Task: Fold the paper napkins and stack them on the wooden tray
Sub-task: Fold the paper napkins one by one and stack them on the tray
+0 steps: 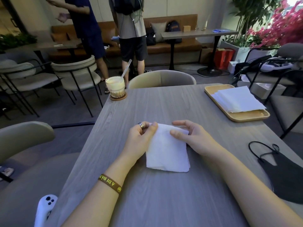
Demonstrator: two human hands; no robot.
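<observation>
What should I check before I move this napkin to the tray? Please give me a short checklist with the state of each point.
1. Napkin folded flat on the table: ok, it lies as a neat rectangle.
2. Grip: not ok yet. Left hand pinches the far left corner; right hand only rests its fingers on the far edge.
3. Tray has room: ok, the stack leaves the near strip bare.
4. Stack is tidy: not ok, the sheets are fanned and hang over the tray's right rim.
5. Path to the tray: ok, bare table in between.
6. Glass and mask out of the way: ok, both lie off the path.
</observation>
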